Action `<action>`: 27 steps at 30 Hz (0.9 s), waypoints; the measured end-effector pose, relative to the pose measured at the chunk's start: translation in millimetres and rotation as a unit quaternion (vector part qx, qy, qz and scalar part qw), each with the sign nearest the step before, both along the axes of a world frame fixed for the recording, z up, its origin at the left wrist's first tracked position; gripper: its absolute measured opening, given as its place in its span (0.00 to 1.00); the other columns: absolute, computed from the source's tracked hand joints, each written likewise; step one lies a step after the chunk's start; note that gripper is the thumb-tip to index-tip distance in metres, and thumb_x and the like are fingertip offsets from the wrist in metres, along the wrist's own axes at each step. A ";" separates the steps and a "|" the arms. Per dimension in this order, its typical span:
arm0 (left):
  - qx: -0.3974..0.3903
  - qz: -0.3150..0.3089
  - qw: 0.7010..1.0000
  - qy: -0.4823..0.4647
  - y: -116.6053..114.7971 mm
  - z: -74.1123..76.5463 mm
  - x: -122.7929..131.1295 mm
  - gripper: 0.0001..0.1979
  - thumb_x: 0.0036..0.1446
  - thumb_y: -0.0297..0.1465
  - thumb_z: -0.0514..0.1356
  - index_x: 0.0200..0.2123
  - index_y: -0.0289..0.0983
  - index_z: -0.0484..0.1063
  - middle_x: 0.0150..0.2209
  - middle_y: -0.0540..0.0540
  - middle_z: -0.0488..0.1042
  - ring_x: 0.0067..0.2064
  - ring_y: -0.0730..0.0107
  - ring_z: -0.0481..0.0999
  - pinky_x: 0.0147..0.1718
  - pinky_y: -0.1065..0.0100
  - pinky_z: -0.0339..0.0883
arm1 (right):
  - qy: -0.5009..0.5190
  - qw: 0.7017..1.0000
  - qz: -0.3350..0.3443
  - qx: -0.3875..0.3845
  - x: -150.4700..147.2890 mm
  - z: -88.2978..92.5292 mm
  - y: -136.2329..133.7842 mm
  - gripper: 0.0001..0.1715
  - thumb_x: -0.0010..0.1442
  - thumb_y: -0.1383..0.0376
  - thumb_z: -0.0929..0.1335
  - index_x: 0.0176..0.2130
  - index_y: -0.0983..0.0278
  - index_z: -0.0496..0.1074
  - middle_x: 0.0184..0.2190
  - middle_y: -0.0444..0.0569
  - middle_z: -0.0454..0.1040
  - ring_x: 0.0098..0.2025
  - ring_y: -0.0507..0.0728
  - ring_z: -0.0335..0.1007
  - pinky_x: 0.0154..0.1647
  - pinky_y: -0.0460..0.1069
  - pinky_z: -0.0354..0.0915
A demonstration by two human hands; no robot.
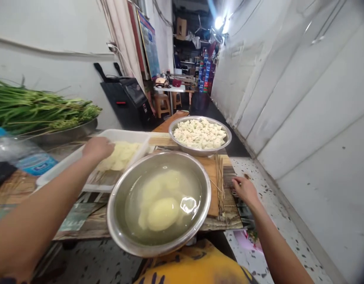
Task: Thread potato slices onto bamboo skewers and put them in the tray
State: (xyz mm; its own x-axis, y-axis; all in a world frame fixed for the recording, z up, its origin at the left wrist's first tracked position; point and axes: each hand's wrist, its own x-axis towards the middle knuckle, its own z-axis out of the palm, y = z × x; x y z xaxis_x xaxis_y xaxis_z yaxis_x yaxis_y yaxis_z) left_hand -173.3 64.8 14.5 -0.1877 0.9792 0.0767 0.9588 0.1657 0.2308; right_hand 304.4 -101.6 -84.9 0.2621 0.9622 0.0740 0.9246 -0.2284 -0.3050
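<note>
My left hand (99, 148) is closed above the white plastic tub (142, 138); whatever it holds is hidden. Pale potato slices (122, 154) lie in the tub, with thin sticks beneath them at the near end. To the right, my right hand (245, 189) has its fingers curled together, just beyond the edge of the table. Any small thing in that pinch cannot be made out. A bundle of bamboo skewers (220, 185) lies a little left of that hand. Between my hands stands a metal basin (208, 189) of cloudy water holding peeled potatoes (163, 213).
A metal bowl (229, 141) of cauliflower pieces (199, 134) stands behind the basin. At left are a bowl of green leafy stalks (45, 110), a plastic bottle (36, 162) and a black machine (125, 100). A white wall (318, 138) runs along the right.
</note>
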 end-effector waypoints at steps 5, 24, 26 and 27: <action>0.057 -0.051 0.995 0.061 -30.1 24.3 51.7 0.20 0.56 0.37 0.52 0.46 0.31 0.71 0.48 0.36 0.71 0.49 0.53 0.68 0.45 0.61 0.59 | -0.019 0.996 -0.004 -0.086 -9.9 -6.3 28.1 0.14 0.62 0.61 0.64 0.46 0.66 0.68 0.45 0.51 0.71 0.41 0.56 0.70 0.41 0.55 0.67; -0.245 -0.372 0.863 -0.237 -99.5 -14.2 145.4 0.12 0.27 0.30 0.70 0.22 0.41 0.75 0.22 0.47 0.74 0.29 0.62 0.73 0.35 0.68 0.61 | -0.028 0.990 -0.030 -0.137 -11.0 -5.0 45.4 0.13 0.61 0.61 0.64 0.40 0.67 0.71 0.38 0.50 0.73 0.38 0.56 0.71 0.38 0.52 0.67; -0.187 -0.328 0.886 -0.271 -90.0 -20.8 144.5 0.12 0.28 0.27 0.70 0.22 0.40 0.75 0.22 0.47 0.73 0.37 0.57 0.73 0.41 0.66 0.61 | -0.027 0.992 -0.027 -0.117 -16.3 -0.1 37.1 0.14 0.59 0.61 0.63 0.30 0.67 0.73 0.30 0.51 0.75 0.35 0.58 0.71 0.32 0.49 0.63; -0.165 -0.305 0.889 -0.298 -86.1 -25.4 145.4 0.12 0.29 0.25 0.69 0.23 0.39 0.75 0.23 0.47 0.72 0.41 0.55 0.72 0.43 0.65 0.60 | -0.028 0.994 -0.027 -0.104 -19.5 2.8 32.8 0.14 0.57 0.61 0.63 0.27 0.66 0.73 0.28 0.52 0.75 0.35 0.60 0.71 0.30 0.49 0.61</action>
